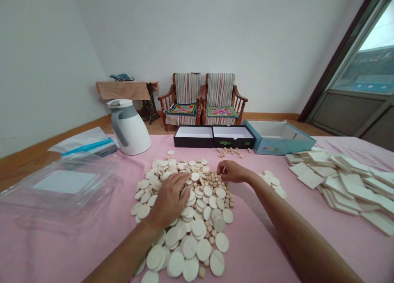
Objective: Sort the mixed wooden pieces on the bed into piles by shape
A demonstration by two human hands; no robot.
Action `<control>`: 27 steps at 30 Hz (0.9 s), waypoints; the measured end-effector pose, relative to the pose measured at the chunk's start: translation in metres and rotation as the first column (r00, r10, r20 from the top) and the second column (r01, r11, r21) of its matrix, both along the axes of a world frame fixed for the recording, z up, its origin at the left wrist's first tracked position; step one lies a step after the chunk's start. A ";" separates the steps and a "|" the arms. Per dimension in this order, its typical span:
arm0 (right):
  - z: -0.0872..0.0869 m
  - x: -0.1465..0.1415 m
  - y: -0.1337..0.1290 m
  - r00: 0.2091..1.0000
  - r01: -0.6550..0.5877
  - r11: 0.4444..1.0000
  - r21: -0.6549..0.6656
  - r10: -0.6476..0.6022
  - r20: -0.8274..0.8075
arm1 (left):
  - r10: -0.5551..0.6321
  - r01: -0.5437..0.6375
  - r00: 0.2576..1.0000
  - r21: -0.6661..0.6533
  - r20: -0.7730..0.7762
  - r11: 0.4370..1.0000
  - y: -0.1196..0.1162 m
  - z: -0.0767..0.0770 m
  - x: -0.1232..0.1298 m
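Note:
A large heap of pale round wooden discs spreads over the middle of the table, with small wooden beads mixed in along its right side. My left hand lies over the heap, fingers stretched across the discs and thumb apart. At the heap's upper right edge, my right hand reaches down to the beads with its fingers curled together. Its fingertips are partly hidden, and I cannot make out what is between them. Further off, some loose beads lie in front of the boxes.
Two black open boxes and a blue box stand at the back. Square wooden boards are piled right, near a few discs. Left are a white jug, clear plastic trays and a blue-and-white packet.

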State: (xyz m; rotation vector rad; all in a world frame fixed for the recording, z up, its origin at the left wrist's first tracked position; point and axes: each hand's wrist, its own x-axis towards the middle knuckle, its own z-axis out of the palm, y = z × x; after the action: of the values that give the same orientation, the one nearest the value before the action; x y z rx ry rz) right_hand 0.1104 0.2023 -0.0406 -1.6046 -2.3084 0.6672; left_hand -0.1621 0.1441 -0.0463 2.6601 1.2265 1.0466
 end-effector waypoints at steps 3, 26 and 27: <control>-0.002 -0.001 0.001 0.996 0.087 0.995 0.047 -0.087 0.010 | 0.002 -0.002 1.000 -0.001 -0.002 1.000 0.000 0.000 0.000; 0.010 -0.013 -0.008 0.997 0.042 0.999 -0.033 -0.044 -0.065 | 0.008 -0.008 1.000 -0.001 -0.001 1.000 0.001 -0.001 0.000; 0.009 -0.013 -0.008 0.997 0.049 0.998 -0.030 -0.050 -0.054 | 0.007 -0.007 1.000 -0.003 -0.005 1.000 0.000 -0.001 0.000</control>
State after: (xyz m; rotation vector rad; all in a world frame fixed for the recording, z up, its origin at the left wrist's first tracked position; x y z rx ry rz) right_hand 0.0977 0.1943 -0.0311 -1.6295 -2.2231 0.7266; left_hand -0.1625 0.1445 -0.0474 2.6600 1.2376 1.0395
